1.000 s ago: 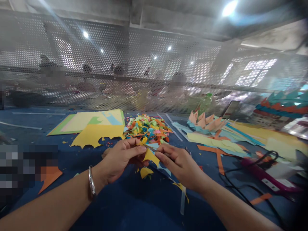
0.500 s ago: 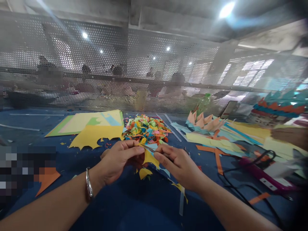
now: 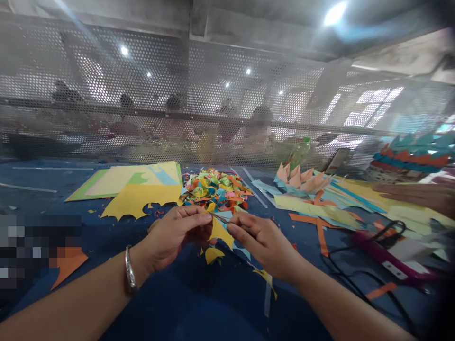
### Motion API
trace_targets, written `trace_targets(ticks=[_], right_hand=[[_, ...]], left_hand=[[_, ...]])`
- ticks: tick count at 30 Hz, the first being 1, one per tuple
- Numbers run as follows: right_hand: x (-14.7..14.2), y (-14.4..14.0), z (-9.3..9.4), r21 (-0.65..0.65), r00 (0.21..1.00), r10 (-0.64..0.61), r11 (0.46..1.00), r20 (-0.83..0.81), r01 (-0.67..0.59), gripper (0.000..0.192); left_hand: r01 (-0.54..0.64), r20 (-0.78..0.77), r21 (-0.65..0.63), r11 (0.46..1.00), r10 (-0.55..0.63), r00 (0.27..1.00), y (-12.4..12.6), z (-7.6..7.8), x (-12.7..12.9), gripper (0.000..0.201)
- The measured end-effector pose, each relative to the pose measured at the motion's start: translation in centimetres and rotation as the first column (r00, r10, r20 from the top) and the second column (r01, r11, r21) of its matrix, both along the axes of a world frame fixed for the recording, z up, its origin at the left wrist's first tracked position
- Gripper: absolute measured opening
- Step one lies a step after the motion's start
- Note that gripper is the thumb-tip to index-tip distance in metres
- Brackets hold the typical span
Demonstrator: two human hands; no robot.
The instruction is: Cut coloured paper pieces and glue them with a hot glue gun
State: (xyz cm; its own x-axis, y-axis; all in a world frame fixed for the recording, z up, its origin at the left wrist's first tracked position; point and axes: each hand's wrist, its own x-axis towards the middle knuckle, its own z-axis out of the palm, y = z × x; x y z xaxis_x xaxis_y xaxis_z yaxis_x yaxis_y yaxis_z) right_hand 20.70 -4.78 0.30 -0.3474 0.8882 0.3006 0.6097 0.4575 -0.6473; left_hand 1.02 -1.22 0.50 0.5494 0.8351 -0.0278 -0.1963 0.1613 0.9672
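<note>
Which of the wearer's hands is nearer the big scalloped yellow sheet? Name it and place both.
Left. The left hand is on the near side of the scalloped yellow sheet, by its right end; the right hand is farther off, to the right of both.

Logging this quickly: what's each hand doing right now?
Left hand: closed, pinching yellow paper.
Right hand: closed, holding a thin metal tool; its exact kind can't be told.

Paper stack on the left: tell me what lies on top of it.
On the paper stack lie a blue piece, a green piece and part of the yellow sheet. What that sheet covers cannot be seen.
</note>
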Motion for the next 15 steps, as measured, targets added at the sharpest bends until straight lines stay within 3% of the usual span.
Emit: trace_targets(ticks=[15], right_hand=[[-0.15, -0.04, -0.05, 0.017, 1.000, -0.006, 1.000, 0.004, 0.006, 0.029]], left_hand=[[0.028, 0.102, -0.120, 0.992, -0.016, 0.995, 0.12, -0.20, 0.15, 0.020]])
